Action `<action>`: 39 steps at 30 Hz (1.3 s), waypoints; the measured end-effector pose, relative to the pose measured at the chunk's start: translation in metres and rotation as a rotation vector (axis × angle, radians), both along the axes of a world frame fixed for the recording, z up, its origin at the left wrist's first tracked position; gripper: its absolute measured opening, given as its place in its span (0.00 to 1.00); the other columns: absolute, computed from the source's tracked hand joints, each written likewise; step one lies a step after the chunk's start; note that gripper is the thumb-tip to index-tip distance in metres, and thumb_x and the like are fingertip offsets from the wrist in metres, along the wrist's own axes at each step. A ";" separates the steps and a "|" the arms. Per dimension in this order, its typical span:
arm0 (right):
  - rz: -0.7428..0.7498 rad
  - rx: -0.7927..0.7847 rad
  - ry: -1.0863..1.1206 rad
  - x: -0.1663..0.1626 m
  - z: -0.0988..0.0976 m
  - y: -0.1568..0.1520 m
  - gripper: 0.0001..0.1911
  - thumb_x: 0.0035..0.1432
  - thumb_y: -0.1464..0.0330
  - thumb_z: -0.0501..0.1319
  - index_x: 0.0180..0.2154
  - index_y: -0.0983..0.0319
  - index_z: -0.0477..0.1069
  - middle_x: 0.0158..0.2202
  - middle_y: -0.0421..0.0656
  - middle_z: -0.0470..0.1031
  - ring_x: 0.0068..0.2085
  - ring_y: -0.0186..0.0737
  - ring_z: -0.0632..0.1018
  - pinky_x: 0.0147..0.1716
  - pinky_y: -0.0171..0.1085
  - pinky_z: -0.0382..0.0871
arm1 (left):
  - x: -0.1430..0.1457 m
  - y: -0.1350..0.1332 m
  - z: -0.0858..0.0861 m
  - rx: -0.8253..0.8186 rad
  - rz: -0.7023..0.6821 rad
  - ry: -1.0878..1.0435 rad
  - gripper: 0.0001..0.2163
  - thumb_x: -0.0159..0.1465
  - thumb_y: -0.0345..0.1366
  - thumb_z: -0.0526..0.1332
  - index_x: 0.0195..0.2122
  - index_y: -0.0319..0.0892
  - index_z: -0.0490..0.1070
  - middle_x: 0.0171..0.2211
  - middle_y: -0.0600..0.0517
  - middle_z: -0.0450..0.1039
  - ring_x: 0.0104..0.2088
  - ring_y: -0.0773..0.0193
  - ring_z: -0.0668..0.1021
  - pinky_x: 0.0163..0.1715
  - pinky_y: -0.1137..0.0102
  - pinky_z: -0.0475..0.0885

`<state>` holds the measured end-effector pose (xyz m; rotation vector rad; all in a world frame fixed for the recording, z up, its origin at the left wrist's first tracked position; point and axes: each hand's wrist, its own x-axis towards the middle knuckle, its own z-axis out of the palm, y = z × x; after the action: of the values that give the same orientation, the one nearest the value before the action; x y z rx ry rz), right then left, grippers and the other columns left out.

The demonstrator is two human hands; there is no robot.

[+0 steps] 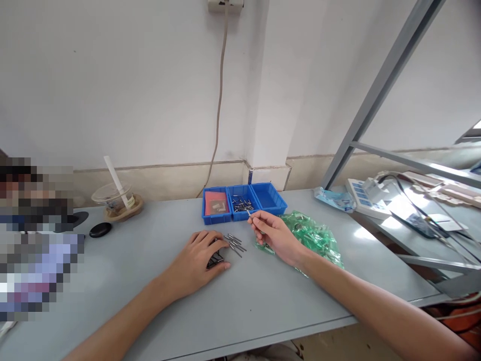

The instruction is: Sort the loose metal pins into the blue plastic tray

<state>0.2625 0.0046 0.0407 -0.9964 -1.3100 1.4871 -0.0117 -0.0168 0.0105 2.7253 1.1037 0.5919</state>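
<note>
My left hand [201, 255] lies on the table, its fingers curled round a small black piece [215, 259] that the hand partly covers. Just past its fingertips are several thin metal pins [236, 244], loose on the tabletop. My right hand [272, 233] is raised in front of the blue bins, thumb and fingers pinched on a slim metal pin [248, 213] whose tip sticks out to the upper left. More pins and dark small parts [242, 204] fill the bottom of the middle blue bin [240, 188].
The left blue bin [217, 219] contains a pink sheet and a small bag; the right blue bin [276, 208] adjoins the middle one. Green plastic bags [315, 235] lie beside my right forearm. A lidded cup [112, 198] and a black oval object [100, 230] are at left. A metal frame [376, 95] rises at right.
</note>
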 end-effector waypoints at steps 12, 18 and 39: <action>-0.166 0.326 -0.334 0.002 -0.004 0.001 0.11 0.67 0.56 0.65 0.41 0.57 0.72 0.33 0.38 0.70 0.31 0.37 0.69 0.32 0.38 0.64 | -0.003 0.001 0.003 -0.037 0.028 -0.013 0.17 0.72 0.47 0.65 0.58 0.49 0.71 0.58 0.47 0.70 0.59 0.48 0.71 0.59 0.53 0.70; -0.208 0.528 -0.536 0.002 -0.007 -0.002 0.05 0.68 0.63 0.63 0.40 0.56 0.72 0.38 0.40 0.74 0.35 0.39 0.72 0.35 0.39 0.65 | -0.004 0.001 0.003 -0.037 0.050 -0.023 0.17 0.71 0.48 0.65 0.56 0.49 0.71 0.57 0.47 0.70 0.60 0.48 0.71 0.60 0.52 0.71; 0.132 -0.256 0.230 0.002 0.009 -0.001 0.19 0.61 0.54 0.72 0.33 0.61 0.71 0.30 0.36 0.61 0.27 0.31 0.58 0.27 0.35 0.57 | -0.008 0.005 0.000 -0.044 0.075 -0.003 0.10 0.76 0.47 0.58 0.47 0.46 0.69 0.48 0.50 0.72 0.46 0.53 0.73 0.48 0.58 0.69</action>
<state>0.2650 0.0032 0.0495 -0.8786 -1.0562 1.8467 -0.0194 -0.0122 0.0106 2.6549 1.2087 0.5751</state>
